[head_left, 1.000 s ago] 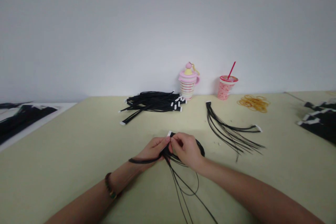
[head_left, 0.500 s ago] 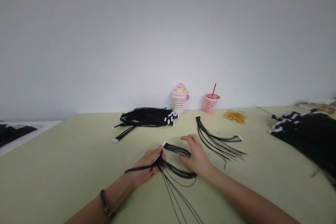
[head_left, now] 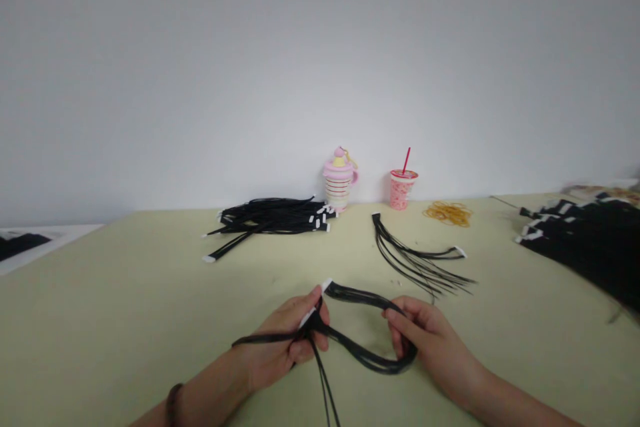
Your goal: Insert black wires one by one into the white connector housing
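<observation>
Far left, dark cables on a white board (head_left: pixel 30 247), just off the edge of the pale green table (head_left: pixel 125 293). Next, a beaded bracelet (head_left: pixel 173 405) on the left wrist. Toward the wall, a heap of black cables (head_left: pixel 270 217) with white tabs. Low in front of it, the left hand (head_left: pixel 285 340), narrowly closed, fingers curled under and thumb on top, pinching the cable bundle (head_left: pixel 370 361) just below its white tab end. From there, the bundle looping right in a slack bow, with thin tails dropping out of view at the bottom edge (whether any of it touches the table, impossible to tell). Behind, a pink mug (head_left: pixel 340 180) and a pink cup (head_left: pixel 403 190) with a red straw, both upright by the wall. Then a loose fan of cables (head_left: pixel 415 263) flat on the table, well above the right hand (head_left: pixel 430 347), half closed, fingers curled around the far bend of the same bundle. Further right, rubber bands (head_left: pixel 447 213), then a large black cable pile (head_left: pixel 585 240).
</observation>
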A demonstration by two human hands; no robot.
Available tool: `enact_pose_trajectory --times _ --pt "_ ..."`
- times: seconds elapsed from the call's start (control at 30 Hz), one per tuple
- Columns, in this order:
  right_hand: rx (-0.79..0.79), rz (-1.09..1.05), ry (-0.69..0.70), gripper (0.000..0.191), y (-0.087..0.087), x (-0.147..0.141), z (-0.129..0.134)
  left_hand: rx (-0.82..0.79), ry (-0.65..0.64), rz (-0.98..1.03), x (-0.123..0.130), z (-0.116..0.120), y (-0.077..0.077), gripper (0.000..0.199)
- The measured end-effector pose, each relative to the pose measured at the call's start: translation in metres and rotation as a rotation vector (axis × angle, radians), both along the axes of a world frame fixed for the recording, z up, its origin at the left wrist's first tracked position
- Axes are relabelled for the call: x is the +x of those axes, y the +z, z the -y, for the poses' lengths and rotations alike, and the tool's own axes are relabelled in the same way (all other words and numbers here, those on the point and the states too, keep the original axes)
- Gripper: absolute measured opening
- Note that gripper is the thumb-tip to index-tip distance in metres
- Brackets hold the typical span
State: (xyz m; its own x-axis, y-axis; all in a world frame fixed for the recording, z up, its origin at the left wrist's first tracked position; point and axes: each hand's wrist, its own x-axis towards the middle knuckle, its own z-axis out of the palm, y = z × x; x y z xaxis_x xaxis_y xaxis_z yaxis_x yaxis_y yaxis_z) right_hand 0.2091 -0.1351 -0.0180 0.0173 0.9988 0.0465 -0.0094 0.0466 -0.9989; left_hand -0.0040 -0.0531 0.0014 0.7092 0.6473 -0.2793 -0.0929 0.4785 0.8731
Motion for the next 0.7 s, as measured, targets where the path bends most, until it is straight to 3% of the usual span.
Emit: enact_pose_trajectory --times 0.2,0.37,0.57,0.7 --pt "0.127 0.174 -0.125 0.035 0.001 0.012 -0.018 -0.043 -0.063 0.055 -0.001 -0.003 -0.008 0.038" --pt "0.092 0.259 -0.080 0.029 0.000 0.021 -0.030 -0.200 0.035 0.084 0.000 -0.002 -0.006 0.032" --pt "0.060 0.231 0.024 0.028 -0.002 0.021 -0.026 -0.430 0.184 0.126 0.001 0.001 0.000 0.029" --pt "0.108 0.230 -0.034 0.025 -0.007 0.021 -0.026 -0.467 0.188 0.123 0.001 0.001 0.000 0.028"
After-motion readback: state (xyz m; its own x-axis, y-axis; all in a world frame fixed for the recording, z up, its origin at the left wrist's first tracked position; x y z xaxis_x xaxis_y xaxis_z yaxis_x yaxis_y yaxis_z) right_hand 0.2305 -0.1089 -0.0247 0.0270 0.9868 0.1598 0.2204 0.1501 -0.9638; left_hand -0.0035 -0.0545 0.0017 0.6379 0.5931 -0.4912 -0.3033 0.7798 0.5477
